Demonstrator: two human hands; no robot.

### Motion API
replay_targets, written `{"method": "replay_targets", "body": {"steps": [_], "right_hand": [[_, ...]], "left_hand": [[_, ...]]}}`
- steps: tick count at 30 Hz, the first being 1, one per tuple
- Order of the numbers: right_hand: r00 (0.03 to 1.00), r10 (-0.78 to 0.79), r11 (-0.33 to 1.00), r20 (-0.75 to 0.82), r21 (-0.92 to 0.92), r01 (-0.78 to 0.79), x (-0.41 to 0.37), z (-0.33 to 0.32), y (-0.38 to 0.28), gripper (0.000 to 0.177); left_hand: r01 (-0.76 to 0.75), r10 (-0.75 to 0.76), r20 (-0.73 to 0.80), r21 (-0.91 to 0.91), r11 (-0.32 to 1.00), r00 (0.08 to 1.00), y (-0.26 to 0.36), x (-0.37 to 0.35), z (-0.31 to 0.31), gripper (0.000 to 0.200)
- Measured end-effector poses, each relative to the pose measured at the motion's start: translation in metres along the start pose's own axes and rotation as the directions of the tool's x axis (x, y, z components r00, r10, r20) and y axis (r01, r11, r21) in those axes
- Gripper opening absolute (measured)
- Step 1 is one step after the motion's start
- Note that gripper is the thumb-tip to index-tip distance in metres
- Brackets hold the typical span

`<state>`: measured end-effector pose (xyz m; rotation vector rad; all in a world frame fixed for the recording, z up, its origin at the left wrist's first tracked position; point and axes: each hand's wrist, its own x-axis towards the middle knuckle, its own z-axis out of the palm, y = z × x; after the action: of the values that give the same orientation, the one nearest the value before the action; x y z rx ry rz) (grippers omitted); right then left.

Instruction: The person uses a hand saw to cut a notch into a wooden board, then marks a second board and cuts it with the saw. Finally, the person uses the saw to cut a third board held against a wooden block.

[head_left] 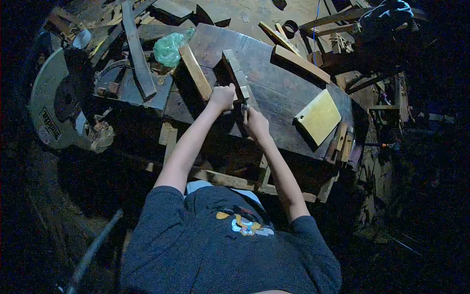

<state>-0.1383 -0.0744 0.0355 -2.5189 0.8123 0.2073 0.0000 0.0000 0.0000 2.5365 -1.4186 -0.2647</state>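
In the head view, my left hand (223, 98) is closed, its knuckles up, at the near end of a long light wooden block (195, 72). What its fingers hold, if anything, is hidden. Just to its right, my right hand (256, 123) is wrapped round something small and dark, with a greyish tip showing at the thumb; its kind is too small to make out. A narrow grey-topped wooden piece (233, 66) lies on the dark workbench (274, 93), its near end between the two hands.
A green plastic bag (171, 48) lies at the bench's left. A curved wooden piece (300, 64) and a yellowish board (319, 117) lie to the right, near several wooden-handled tools (344, 144). A Makita saw (51, 100) stands far left, beside a grey plank (137, 51).
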Motion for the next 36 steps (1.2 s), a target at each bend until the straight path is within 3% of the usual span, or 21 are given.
{"method": "replay_targets", "body": {"steps": [2, 6, 8, 11, 12, 17, 19, 23, 26, 28, 30, 33, 36], "right_hand": [[1.000, 0.003, 0.999, 0.007, -0.032, -0.003, 0.008, 0.001, -0.001, 0.026], [0.998, 0.055, 0.998, 0.006, -0.020, -0.055, -0.059, -0.012, 0.014, 0.025], [0.981, 0.159, 0.987, 0.113, -0.045, -0.154, -0.085, -0.017, 0.026, 0.025], [0.996, 0.080, 0.996, 0.026, -0.042, -0.079, -0.073, -0.012, 0.017, 0.025], [0.996, 0.000, 0.999, -0.090, -0.042, -0.003, -0.056, -0.001, 0.018, 0.024], [0.995, -0.009, 1.000, -0.095, -0.020, 0.007, 0.000, 0.003, -0.006, 0.022], [0.997, -0.001, 1.000, -0.082, -0.007, 0.000, -0.025, 0.008, 0.013, 0.024], [0.993, 0.114, 0.993, 0.031, -0.009, -0.114, -0.089, -0.002, 0.032, 0.026], [0.989, 0.146, 0.989, 0.039, -0.002, -0.146, -0.081, -0.001, 0.021, 0.026], [0.997, 0.037, 0.999, -0.065, 0.001, -0.037, -0.042, 0.004, 0.013, 0.025], [0.999, 0.046, 0.999, -0.008, 0.024, -0.046, -0.007, -0.003, -0.004, 0.024], [0.997, 0.075, 0.997, 0.019, -0.015, -0.075, -0.009, -0.007, -0.004, 0.025], [0.997, 0.075, 0.997, -0.027, 0.024, -0.074, -0.063, -0.006, 0.015, 0.024]], "left_hand": [[0.037, -0.037, -0.012, -0.018, 0.999, 0.999, -0.004, 0.002, -0.007, 0.030], [0.035, -0.043, -0.072, -0.099, 0.994, 0.997, 0.000, 0.004, 0.002, 0.033], [0.044, -0.049, -0.056, -0.084, 0.995, 0.997, 0.009, 0.001, 0.005, 0.031], [0.033, -0.034, -0.036, -0.023, 0.999, 0.999, 0.004, 0.002, 0.005, 0.031], [0.027, -0.027, -0.051, -0.011, 1.000, 0.998, 0.004, 0.003, 0.011, 0.032], [0.031, -0.030, -0.028, 0.000, 1.000, 0.999, -0.001, 0.004, -0.001, 0.037], [0.052, -0.049, 0.069, -0.039, 0.998, 0.996, 0.004, 0.004, -0.011, 0.038], [0.034, -0.029, 0.078, -0.061, 0.998, 0.997, 0.003, 0.007, -0.012, 0.035], [0.044, -0.042, 0.052, -0.033, 0.999, 0.998, 0.005, 0.003, -0.008, 0.031], [0.040, -0.039, 0.024, -0.028, 0.999, 0.999, 0.003, 0.005, 0.002, 0.031], [0.040, -0.041, -0.003, -0.033, 0.999, 0.999, 0.005, 0.003, 0.002, 0.031], [0.049, -0.049, 0.016, -0.025, 0.998, 0.999, 0.004, 0.004, -0.005, 0.031], [0.075, -0.073, 0.025, -0.058, 0.996, 0.997, 0.002, 0.005, -0.003, 0.032]]}}
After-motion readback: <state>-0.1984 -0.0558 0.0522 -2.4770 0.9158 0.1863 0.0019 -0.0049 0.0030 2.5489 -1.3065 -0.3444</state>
